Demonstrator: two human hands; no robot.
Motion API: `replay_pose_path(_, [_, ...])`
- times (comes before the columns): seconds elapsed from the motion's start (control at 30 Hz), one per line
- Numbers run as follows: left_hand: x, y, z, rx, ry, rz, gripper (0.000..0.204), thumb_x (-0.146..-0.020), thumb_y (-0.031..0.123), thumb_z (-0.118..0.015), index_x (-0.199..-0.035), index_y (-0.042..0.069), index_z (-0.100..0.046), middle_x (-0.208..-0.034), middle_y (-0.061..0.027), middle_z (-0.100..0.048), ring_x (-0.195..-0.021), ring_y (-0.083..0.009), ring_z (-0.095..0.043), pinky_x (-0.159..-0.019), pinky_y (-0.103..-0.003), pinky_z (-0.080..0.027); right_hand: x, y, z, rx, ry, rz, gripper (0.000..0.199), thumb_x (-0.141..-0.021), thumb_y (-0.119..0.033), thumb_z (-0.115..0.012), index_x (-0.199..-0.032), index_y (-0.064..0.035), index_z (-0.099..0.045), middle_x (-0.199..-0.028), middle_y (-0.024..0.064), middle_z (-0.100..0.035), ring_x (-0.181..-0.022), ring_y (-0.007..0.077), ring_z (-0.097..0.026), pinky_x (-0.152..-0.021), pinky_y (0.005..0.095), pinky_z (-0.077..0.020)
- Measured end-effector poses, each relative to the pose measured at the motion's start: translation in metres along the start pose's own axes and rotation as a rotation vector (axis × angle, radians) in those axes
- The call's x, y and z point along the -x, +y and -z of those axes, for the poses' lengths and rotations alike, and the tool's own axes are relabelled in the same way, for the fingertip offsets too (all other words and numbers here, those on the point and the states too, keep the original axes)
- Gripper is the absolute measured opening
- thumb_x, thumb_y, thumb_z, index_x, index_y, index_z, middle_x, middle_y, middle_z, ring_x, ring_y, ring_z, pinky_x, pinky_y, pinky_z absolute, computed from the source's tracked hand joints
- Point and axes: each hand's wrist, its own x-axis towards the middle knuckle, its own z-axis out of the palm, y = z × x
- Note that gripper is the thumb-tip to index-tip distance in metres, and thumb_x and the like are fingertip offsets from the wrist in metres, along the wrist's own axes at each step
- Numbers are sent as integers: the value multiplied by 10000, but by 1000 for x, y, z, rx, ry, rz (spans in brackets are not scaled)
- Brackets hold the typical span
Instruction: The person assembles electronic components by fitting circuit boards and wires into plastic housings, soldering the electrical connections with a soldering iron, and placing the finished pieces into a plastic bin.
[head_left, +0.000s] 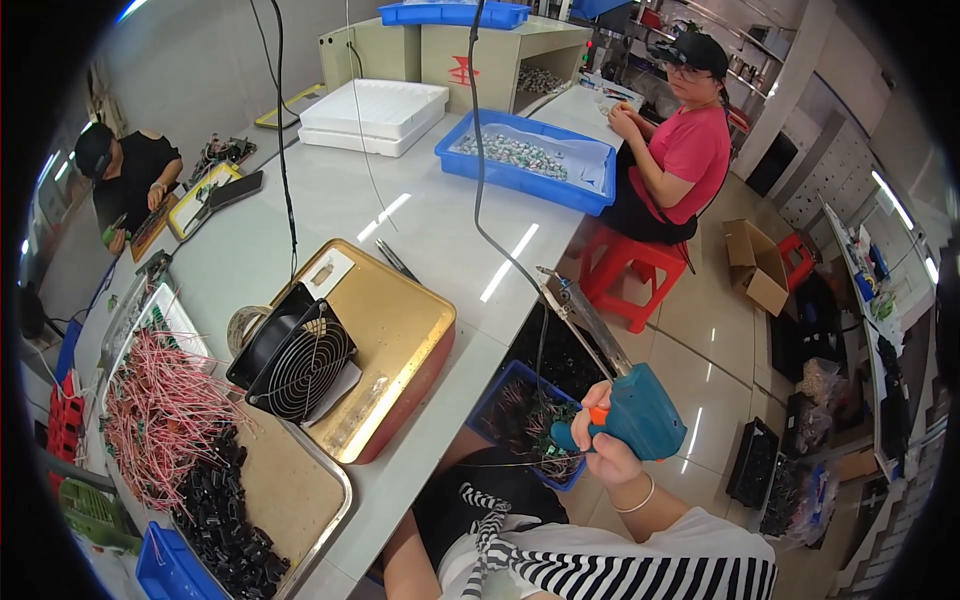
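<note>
Grey work surface (420, 215) stretches far; near left, a steel tray (300, 470) holds red-wired parts (160, 410), many apparently unprocessed. Right hand (603, 455) is clenched round a teal soldering gun (625, 395), right of the surface. Left hand is hidden.

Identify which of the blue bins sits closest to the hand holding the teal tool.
The blue bin below the table edge, holding wired parts, just left of the right hand. The other blue bins rest on the tabletop, farther away.
</note>
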Motion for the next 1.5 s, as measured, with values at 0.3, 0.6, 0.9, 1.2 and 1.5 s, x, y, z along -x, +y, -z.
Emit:
replay_pose_path(0.3, [29, 5, 18, 60, 97, -25, 140, -910, 156, -575, -977, 34, -591, -906, -48, -622, -816, -154, -585, -778, -307, -507, 0, 0, 2, 12, 7, 13, 389, -763, -127, -642, -1097, -49, -457, -1099, 125, -461, -592, 159, -518, -556, 288, -398])
replay_pose_path(0.6, [57, 8, 36, 116, 184, -44, 135, -909, 154, -576, -972, 35, -591, -899, -46, -621, -804, -151, -582, -770, -303, -506, 1, 3, 5, 30, -16, 32, 443, -762, -112, -616, -1159, -18, -442, -1108, 147, -481, -613, 149, -510, -543, 262, -416])
replay_pose_path(0.9, [86, 8, 56, 160, 266, -47, 131, -907, 153, -576, -967, 37, -591, -893, -43, -619, -793, -148, -578, -761, -299, -505, 1, 3, 7, 43, -41, 33, 415, -766, -114, -610, -1140, -30, -452, -1093, 151, -479, -610, 148, -504, -555, 266, -413])
replay_pose_path(1.2, [118, 9, 82, 209, 348, -57, 126, -906, 151, -577, -962, 39, -591, -887, -40, -617, -782, -146, -575, -752, -295, -504, 1, 1, 6, 49, -28, 29, 402, -767, -123, -609, -1127, -29, -458, -1096, 149, -479, -613, 149, -508, -553, 268, -406])
replay_pose_path(1.5, [94, -4, 191, 197, 119, -67, 112, -893, 156, -581, -940, 55, -590, -805, -23, -585, -672, -122, -500, -603, -242, -432, 1, -2, -1, 1, -22, 13, 417, -751, -122, -641, -1120, -49, -460, -1095, 138, -466, -591, 159, -515, -557, 281, -399])
